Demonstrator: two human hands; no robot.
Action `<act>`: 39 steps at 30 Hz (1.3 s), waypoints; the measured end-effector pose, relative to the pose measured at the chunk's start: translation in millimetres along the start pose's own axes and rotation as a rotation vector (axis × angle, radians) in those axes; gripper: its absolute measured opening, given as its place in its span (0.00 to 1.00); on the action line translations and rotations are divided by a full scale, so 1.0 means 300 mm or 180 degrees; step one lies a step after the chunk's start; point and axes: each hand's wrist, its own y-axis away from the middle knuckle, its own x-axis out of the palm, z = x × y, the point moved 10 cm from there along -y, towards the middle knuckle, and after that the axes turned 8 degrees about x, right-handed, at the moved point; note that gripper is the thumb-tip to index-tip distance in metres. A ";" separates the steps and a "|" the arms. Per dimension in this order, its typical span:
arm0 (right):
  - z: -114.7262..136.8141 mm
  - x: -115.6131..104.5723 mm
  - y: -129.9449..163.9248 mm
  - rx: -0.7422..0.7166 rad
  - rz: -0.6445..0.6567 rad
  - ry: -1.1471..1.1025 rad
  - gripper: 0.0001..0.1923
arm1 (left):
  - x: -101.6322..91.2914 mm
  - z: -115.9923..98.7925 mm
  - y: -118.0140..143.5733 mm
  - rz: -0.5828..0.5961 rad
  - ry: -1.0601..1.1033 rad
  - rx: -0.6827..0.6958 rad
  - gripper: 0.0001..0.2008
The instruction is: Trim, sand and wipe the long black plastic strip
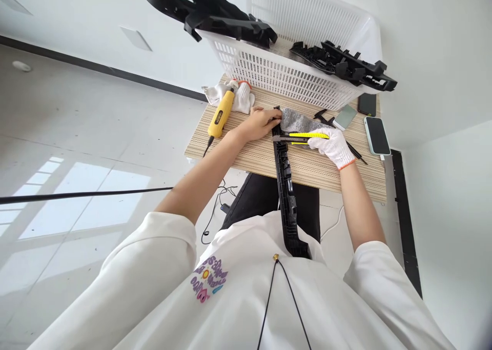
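A long black plastic trim part [285, 181] runs from the tabletop over its near edge down to my lap. Near its far end, my bare left hand [264, 122] is closed on it, fingers across the top. My right hand [333, 146] wears a white knitted glove with an orange cuff. It grips a yellow utility knife [309, 136], whose blade points left and lies across the trim part; whether the edge touches it I cannot tell. Just beyond the knife is a crumpled grey cloth [298, 120], beside my left fingertips.
A white plastic basket [265, 65] with black plastic parts [342, 65] over its rim stands at the back. On the wooden table [246, 155] lie a corded yellow rotary tool [222, 115], white gloves [243, 98] and a phone [377, 136]. Cables [219, 199] hang at the left.
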 end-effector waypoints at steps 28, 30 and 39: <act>-0.018 -0.010 0.001 0.0060 -0.0080 0.0134 0.11 | -0.025 0.005 0.001 -0.0234 0.0176 0.0290 0.15; -0.015 -0.016 0.001 0.0043 -0.0127 0.0224 0.12 | -0.025 0.005 0.003 -0.0214 0.0100 0.0298 0.17; -0.022 -0.054 -0.001 0.0228 -0.0278 0.0113 0.14 | -0.029 0.000 0.014 -0.0097 -0.0007 0.0172 0.24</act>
